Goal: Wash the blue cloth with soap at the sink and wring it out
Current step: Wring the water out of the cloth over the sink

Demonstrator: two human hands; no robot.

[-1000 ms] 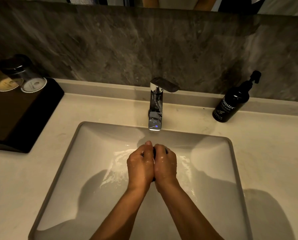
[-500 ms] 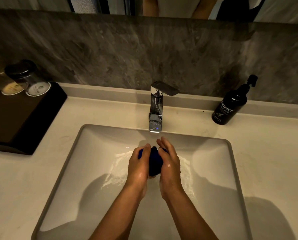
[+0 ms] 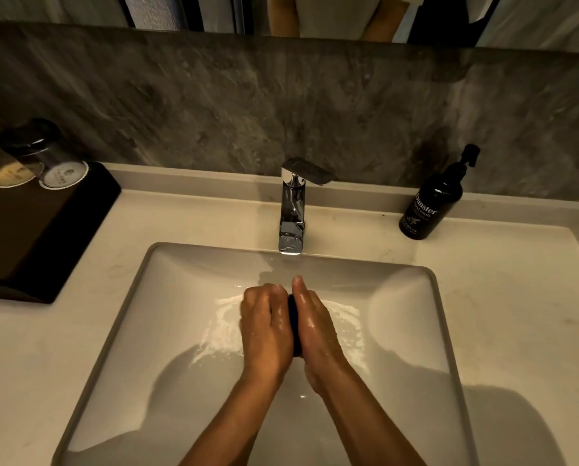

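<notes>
The sink point(image 3: 140, 297) fills the lower middle of the head view, a pale rectangular basin sunk into the desk point(image 3: 516, 314). Its rim runs close round the hands on no side: bare basin lies open toward 9 o'clock, 3 o'clock and 6 o'clock, with wet sheen spread on the floor of the basin beside the hands. At 12 o'clock the chrome tap point(image 3: 293, 213) stands on the back edge, its spout just above and beyond the fingertips, not touching them.

The left hand point(image 3: 264, 327) and right hand point(image 3: 315, 327) are pressed together, palm toward palm, over the middle of the basin. Between them sits the blue cloth point(image 3: 294, 322), bunched small, only a dark blue strip showing in the gap. The left hand's fingers curl over at the knuckles round the cloth; the right hand's fingers lie nearly straight, flat against the cloth, tips pointing toward 12 o'clock. Both hands glisten wet.

At 2 o'clock, well apart from the hands, a black hand wash bottle point(image 3: 429, 206) stands upright on the desk near the wall. At 9 to 10 o'clock a dark tray point(image 3: 46, 237) carries two upturned glasses point(image 3: 46, 153).
</notes>
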